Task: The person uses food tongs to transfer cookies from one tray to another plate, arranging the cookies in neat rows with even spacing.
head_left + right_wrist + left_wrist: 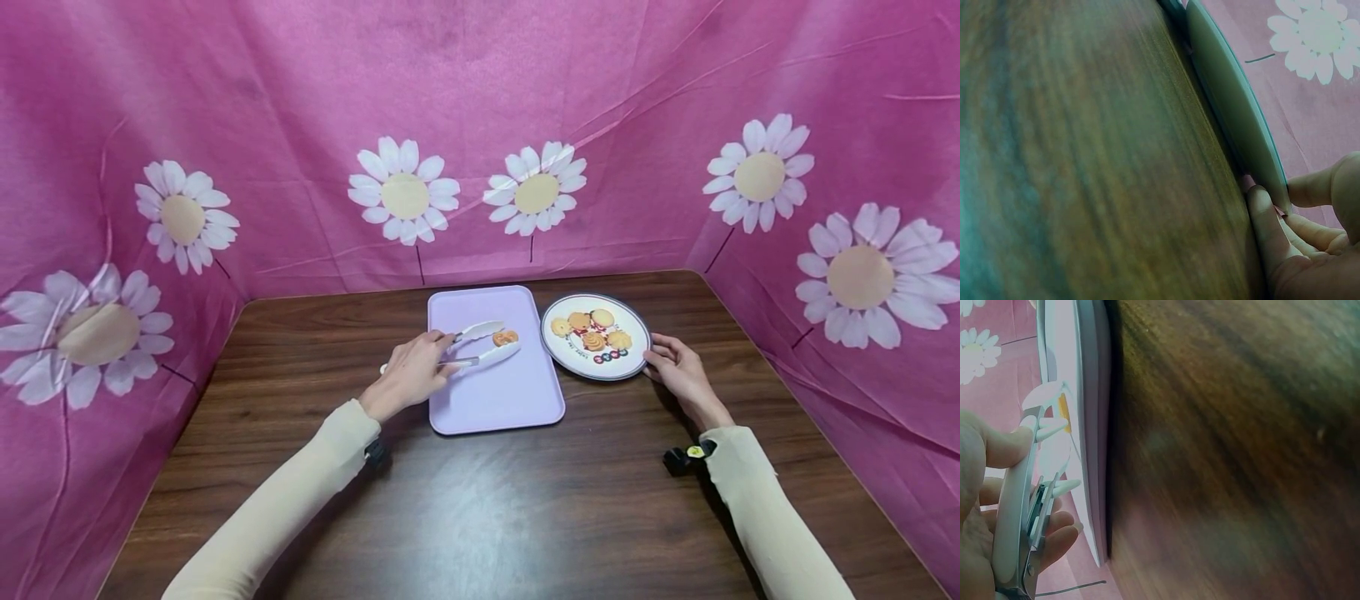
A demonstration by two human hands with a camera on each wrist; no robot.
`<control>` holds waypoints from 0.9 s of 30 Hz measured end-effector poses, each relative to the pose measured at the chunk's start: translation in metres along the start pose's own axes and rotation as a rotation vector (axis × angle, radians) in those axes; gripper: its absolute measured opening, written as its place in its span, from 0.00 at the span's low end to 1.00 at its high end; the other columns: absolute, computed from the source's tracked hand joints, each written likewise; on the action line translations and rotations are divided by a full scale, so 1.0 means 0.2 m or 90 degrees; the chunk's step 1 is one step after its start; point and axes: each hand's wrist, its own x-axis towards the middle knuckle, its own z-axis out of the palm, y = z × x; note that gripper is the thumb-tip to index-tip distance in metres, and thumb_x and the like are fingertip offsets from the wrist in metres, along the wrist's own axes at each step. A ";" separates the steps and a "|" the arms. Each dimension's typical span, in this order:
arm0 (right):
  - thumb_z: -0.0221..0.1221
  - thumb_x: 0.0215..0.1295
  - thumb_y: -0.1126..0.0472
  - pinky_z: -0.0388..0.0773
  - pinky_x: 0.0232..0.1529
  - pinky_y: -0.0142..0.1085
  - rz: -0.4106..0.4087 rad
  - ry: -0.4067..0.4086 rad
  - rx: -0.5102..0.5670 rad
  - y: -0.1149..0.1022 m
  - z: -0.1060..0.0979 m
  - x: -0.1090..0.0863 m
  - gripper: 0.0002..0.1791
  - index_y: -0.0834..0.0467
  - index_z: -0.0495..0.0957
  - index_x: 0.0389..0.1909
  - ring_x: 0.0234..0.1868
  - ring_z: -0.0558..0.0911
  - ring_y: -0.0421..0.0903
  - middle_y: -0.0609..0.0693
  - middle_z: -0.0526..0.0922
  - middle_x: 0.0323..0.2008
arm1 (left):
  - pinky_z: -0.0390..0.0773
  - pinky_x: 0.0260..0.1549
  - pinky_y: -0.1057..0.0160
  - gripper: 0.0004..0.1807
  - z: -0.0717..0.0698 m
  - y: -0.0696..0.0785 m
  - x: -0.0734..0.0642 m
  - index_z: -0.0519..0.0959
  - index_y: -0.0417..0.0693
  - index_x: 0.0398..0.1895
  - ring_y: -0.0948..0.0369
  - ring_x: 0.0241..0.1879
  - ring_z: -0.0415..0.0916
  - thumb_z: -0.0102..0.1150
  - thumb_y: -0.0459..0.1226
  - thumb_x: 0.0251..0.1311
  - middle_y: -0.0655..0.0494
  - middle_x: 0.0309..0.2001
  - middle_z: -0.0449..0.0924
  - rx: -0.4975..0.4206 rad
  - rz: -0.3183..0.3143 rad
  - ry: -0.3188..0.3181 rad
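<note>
My left hand [408,373] grips a pair of metal tongs [497,356] with white tips, held low over a lavender tray [495,408]. The two tips are spread, one on each side of a brown round cookie [506,338] on the tray. In the left wrist view, thumb and fingers lie on opposite arms of the tongs [1013,512], and the cookie's edge [1064,412] shows orange beyond. To the right, my right hand [684,375] pinches the rim of a white, dark-edged plate [634,332]. Several cookies [594,342] lie on that plate.
A dark wooden table [480,517] lies beneath everything. The plate stands close beside the tray's right edge. Pink cloth [465,100] with large white daisies surrounds the table at the back and both sides.
</note>
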 end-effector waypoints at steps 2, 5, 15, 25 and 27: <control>0.52 0.80 0.61 0.82 0.47 0.21 0.000 0.000 0.002 0.00 0.00 0.00 0.35 0.69 0.53 0.80 0.43 0.79 0.21 0.41 0.77 0.49 | 0.84 0.36 0.49 0.24 0.00 0.00 0.00 0.81 0.43 0.60 0.55 0.39 0.80 0.67 0.46 0.68 0.49 0.47 0.84 -0.003 0.001 -0.001; 0.53 0.80 0.61 0.82 0.47 0.21 -0.002 -0.001 0.003 0.01 0.00 0.00 0.35 0.70 0.53 0.80 0.43 0.79 0.22 0.41 0.77 0.49 | 0.84 0.36 0.49 0.24 0.01 -0.01 -0.01 0.80 0.43 0.62 0.56 0.40 0.81 0.66 0.47 0.69 0.49 0.49 0.84 -0.007 0.000 -0.005; 0.52 0.80 0.61 0.81 0.46 0.20 0.007 0.008 -0.006 0.01 -0.01 0.01 0.34 0.68 0.54 0.80 0.43 0.79 0.21 0.45 0.77 0.52 | 0.85 0.39 0.47 0.24 0.02 -0.01 -0.02 0.80 0.42 0.63 0.54 0.42 0.83 0.66 0.44 0.68 0.49 0.49 0.85 -0.012 -0.001 0.003; 0.53 0.79 0.62 0.81 0.46 0.19 -0.018 0.001 0.006 0.02 0.00 0.01 0.35 0.71 0.54 0.79 0.43 0.79 0.22 0.34 0.78 0.44 | 0.86 0.42 0.47 0.27 0.04 -0.02 -0.02 0.79 0.43 0.66 0.53 0.47 0.85 0.68 0.43 0.66 0.48 0.53 0.85 0.000 -0.004 0.009; 0.53 0.79 0.61 0.81 0.46 0.20 -0.017 0.001 0.001 0.02 0.00 0.01 0.35 0.70 0.54 0.79 0.43 0.79 0.22 0.36 0.78 0.46 | 0.86 0.42 0.48 0.27 0.04 -0.02 -0.01 0.79 0.43 0.66 0.53 0.47 0.85 0.68 0.43 0.66 0.49 0.53 0.85 0.003 -0.004 0.008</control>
